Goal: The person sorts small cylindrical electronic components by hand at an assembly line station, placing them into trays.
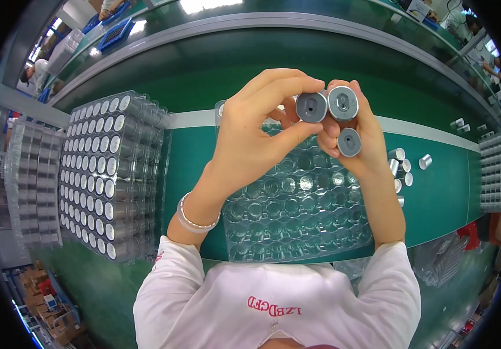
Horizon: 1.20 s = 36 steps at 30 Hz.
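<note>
Above a clear plastic tray (291, 232), my left hand (247, 128) pinches a short metal cylinder (311, 109) between thumb and fingers, its dark grey recessed end turned up. Right beside it my right hand (367, 136) grips two more cylinders. One of these, a silver-rimmed cylinder (343, 103), is close against the left hand's piece; the other, a plain grey-ended cylinder (349, 143), sits lower, by the palm. Rows of round pockets fill the tray, and the arms and hands cover part of its far side.
Stacked clear trays of white-ended cylinders (96, 174) stand at left, with another stack (35, 180) farther out. Several loose cylinders (400, 166) lie on the green table right of my right arm. More stacked trays (496, 171) stand far right. A metal rail (297, 20) crosses behind.
</note>
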Available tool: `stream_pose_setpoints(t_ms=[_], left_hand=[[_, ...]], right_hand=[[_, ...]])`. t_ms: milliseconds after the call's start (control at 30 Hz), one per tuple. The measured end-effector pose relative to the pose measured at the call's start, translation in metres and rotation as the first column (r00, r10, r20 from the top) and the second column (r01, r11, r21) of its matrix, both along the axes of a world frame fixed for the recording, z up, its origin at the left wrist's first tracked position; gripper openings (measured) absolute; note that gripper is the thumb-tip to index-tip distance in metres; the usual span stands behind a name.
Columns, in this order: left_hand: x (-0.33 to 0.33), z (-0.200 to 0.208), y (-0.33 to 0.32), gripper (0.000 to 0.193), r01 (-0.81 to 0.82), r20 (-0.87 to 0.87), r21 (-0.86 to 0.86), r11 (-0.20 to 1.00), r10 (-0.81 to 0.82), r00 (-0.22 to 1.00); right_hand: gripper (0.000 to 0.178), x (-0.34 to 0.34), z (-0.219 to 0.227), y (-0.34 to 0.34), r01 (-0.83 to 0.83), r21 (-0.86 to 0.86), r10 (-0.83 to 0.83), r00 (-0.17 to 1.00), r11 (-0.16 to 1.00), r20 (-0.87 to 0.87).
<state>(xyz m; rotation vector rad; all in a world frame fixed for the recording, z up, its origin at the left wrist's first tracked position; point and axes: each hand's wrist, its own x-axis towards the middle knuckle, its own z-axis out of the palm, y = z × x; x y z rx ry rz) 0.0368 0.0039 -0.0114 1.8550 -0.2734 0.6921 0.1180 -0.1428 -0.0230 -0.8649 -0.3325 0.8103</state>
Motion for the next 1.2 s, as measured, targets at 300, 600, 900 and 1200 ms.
stream_pose_setpoints(t_ms=[300, 600, 900, 1200], left_hand=[[0.005, 0.000, 0.022, 0.049, -0.050, 0.165, 0.070, 0.996, 0.038, 0.986], [0.013, -0.013, 0.046, 0.033, -0.073, -0.191, 0.169, 0.983, 0.105, 0.976], [0.036, -0.066, 0.039, 0.037, 0.096, -0.460, 0.404, 0.910, 0.112, 0.881], [0.026, -0.045, 0.050, 0.049, -0.124, -0.262, 0.440, 0.889, 0.260, 0.930]], right_hand=[[0.034, 0.006, -0.009, -0.001, -0.086, 0.069, 0.085, 0.996, 0.994, 0.015], [0.032, 0.022, -0.027, 0.005, 0.040, -0.010, -0.040, 0.999, 0.999, -0.016], [0.032, 0.033, -0.045, 0.009, 0.039, -0.185, -0.022, 0.995, 0.982, 0.094], [0.029, 0.040, -0.048, 0.010, 0.151, -0.245, -0.054, 0.931, 0.958, 0.362]])
